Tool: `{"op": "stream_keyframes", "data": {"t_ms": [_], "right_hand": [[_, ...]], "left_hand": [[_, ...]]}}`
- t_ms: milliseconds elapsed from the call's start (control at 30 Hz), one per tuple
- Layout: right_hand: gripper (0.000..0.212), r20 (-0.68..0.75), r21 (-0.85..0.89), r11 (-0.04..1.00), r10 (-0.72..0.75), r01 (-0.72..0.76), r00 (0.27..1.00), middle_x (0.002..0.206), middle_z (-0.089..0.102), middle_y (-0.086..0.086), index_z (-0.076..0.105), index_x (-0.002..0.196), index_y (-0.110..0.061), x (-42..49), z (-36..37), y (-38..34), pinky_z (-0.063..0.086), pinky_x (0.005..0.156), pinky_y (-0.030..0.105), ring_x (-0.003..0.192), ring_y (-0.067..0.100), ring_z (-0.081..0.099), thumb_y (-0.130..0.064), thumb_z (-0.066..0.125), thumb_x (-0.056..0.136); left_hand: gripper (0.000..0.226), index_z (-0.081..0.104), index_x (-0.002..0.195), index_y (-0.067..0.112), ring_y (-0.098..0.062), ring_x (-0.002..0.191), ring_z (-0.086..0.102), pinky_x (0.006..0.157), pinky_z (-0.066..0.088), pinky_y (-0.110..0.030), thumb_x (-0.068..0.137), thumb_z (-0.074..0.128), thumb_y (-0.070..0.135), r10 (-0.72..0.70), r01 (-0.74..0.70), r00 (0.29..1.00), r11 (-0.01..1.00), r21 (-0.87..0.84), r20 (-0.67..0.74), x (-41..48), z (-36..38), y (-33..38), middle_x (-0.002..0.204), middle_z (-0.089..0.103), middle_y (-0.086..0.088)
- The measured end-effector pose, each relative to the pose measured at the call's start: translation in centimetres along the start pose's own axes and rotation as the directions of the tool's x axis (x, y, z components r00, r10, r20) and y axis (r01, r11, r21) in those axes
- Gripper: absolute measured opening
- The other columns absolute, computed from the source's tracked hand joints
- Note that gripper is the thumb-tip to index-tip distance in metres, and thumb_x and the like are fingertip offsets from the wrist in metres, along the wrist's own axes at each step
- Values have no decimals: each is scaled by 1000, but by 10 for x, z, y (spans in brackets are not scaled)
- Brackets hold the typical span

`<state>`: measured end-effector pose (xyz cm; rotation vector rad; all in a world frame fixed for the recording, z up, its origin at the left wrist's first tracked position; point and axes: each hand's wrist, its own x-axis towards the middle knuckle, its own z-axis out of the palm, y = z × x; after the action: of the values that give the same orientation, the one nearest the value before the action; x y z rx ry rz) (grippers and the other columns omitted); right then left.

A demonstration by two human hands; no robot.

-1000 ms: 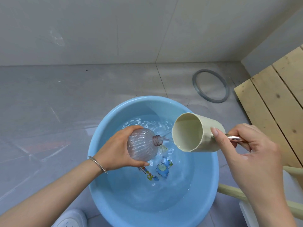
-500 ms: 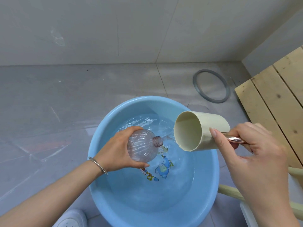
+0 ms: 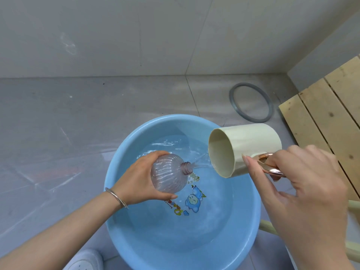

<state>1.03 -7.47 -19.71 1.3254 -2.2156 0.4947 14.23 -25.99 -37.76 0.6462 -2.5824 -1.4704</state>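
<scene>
A blue basin [image 3: 116, 193] with water in it sits on the grey floor. My left hand [image 3: 136, 180] grips a ribbed, clear pinkish bottle [image 3: 167, 174] over the basin, its open neck pointing right. My right hand [image 3: 303, 191] holds a cream mug [image 3: 251, 141] by its shiny copper handle [image 3: 270, 168]. The mug is tipped on its side with its mouth toward the bottle. A thin stream of water [image 3: 200, 160] runs from the mug's rim to the bottle's neck.
A grey ring [image 3: 233, 106] lies on the floor behind the basin. Wooden slats [image 3: 321, 117] stand at the right, cream bars [image 3: 268, 227] at the lower right. A white shoe [image 3: 83, 260] shows beside the basin's near edge. A pale wall rises behind.
The mug has tipped further and shifted slightly right and up. Water now streams from it to the bottle's neck. The bottle has barely moved.
</scene>
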Motion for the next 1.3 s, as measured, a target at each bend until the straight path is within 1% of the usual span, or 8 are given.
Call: {"op": "stream_keyframes", "data": {"t_ms": [267,500,600,700,800,900,1100,1300], "right_hand": [[34,-54,-82,980,-188,183,981,57,51,5,55,58,-6,-4,2,-2,29,74,30,66,21,33,-19,68,87],[35,-69,-103,973,-214,206,974,58,56,6,57,58,-5,-6,4,-2,32,73,32,66,22,37,-20,69,87],[34,-84,-61,991,-125,120,989,58,52,3,57,60,-7,-8,8,-1,30,74,30,65,21,36,-22,68,88],[36,-29,57,993,107,-106,994,56,45,0,51,60,-9,-16,22,7,28,71,28,63,20,34,-27,66,87],[39,92,157,933,313,-324,945,56,43,-5,46,58,-11,-31,48,20,25,66,27,62,14,34,-34,62,85],[39,233,175,873,413,-455,881,56,44,-7,44,57,-14,-57,78,29,29,64,30,62,14,40,-38,61,82],[35,371,77,897,379,-435,848,57,39,-10,37,58,-22,-104,126,32,21,62,28,57,18,39,-38,57,82],[32,436,3,931,328,-366,838,54,45,-3,39,58,-22,-113,145,30,19,62,29,54,23,44,-29,64,77]], "left_hand": [[100,41,130,37,1,116,49,101,42,-27,44,82,68,-6,6,1000,1000,-5,-7,-1,0,-2,126,50,24],[97,44,128,34,1,114,51,99,42,-24,45,84,63,-1,0,1000,999,-38,-24,-1,-2,0,122,53,24],[98,43,129,36,4,115,49,101,39,-18,44,83,65,0,-1,1000,999,-34,-26,-1,-3,1,124,52,25],[99,42,129,36,5,115,49,99,36,-13,44,83,65,-2,1,1000,999,-35,-22,0,-4,2,125,52,24],[97,43,127,38,6,112,50,97,36,-10,43,83,65,-6,5,1000,999,-41,-28,0,-5,4,123,52,24],[95,43,124,40,7,111,51,93,35,-6,42,82,66,-14,12,999,998,-54,-41,0,-7,4,120,53,25],[92,41,121,45,11,109,49,89,32,1,42,83,64,-16,14,999,998,-59,-46,-1,-7,6,119,53,28],[92,44,122,42,7,108,53,92,38,-9,41,81,66,-15,13,999,999,-49,-51,0,-6,6,117,55,27]]}}
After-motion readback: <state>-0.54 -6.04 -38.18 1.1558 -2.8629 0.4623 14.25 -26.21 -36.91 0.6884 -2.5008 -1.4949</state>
